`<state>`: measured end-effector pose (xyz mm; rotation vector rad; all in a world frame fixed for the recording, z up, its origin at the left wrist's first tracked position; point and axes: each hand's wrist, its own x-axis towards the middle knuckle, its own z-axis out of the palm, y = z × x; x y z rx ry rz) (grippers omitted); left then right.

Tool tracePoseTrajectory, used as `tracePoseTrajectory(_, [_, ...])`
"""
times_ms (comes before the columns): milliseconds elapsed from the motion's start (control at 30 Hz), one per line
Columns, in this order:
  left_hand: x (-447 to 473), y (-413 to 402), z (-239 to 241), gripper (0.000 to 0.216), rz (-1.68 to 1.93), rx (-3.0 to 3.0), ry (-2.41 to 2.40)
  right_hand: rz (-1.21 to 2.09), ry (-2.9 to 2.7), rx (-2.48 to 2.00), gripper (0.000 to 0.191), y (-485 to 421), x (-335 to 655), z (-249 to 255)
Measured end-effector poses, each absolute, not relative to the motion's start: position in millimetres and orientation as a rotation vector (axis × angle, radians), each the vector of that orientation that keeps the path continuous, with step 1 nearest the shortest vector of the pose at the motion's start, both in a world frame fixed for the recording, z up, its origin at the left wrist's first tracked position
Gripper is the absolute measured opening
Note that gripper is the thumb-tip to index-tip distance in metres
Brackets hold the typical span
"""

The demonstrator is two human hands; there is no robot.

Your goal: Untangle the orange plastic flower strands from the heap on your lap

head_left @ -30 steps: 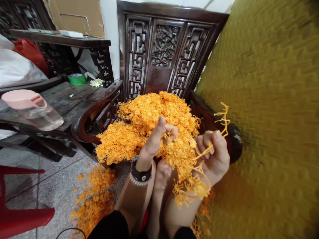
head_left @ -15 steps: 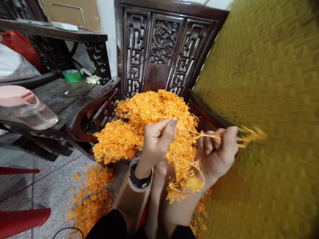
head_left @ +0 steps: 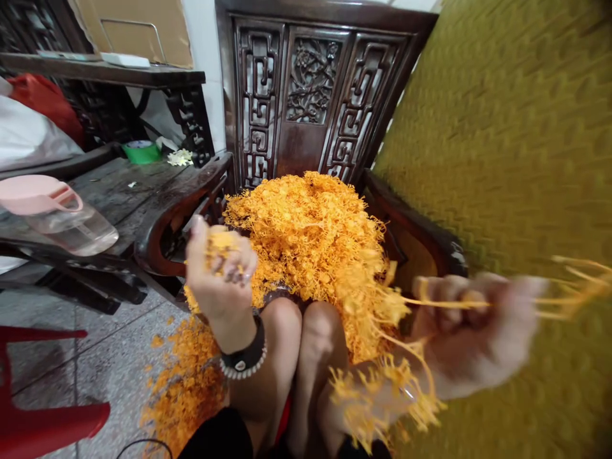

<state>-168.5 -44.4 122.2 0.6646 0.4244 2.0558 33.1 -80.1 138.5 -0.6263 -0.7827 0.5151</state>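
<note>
Orange strands (head_left: 411, 301) run taut from a tangled bunch over the lap into the right hand (head_left: 473, 338). Motion blurs the hand, but its fingers are closed on the strands, whose ends trail out to the right. The left hand (head_left: 217, 280) is raised, its fingers curled on a small clump (head_left: 222, 245). Beyond the knees (head_left: 301, 331), the main pile (head_left: 310, 229) lies on the carved wooden chair (head_left: 310, 83). Loose orange pieces (head_left: 182, 382) litter the floor. A pink-lidded jug (head_left: 57, 213) stands on the dark surface (head_left: 124, 191) at left.
</note>
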Motion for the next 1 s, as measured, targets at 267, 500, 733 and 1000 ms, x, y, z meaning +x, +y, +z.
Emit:
tracePoseTrajectory(267, [-122.7,-31.9,120.3,0.044,1.499,0.823,0.229,0.745,-1.047,-0.461,0.055,-63.1,15.2,138.7])
tracePoseTrajectory(500, [-115.3,-27.1,117.4,0.032,1.338,0.905,0.334,0.804,-1.019,-0.419,0.060,-59.4,21.2,140.8])
tracePoseTrajectory(733, [-114.2,-28.5,113.1,0.032,1.219,1.145,0.383,0.793,-0.942,-0.498,0.054,-57.5,19.7,139.8])
tracePoseTrajectory(1000, [-116.7,-37.9,118.2,0.019,1.327,1.426,0.593,0.798,-0.892,-0.518,0.051,-57.8,25.1,140.3])
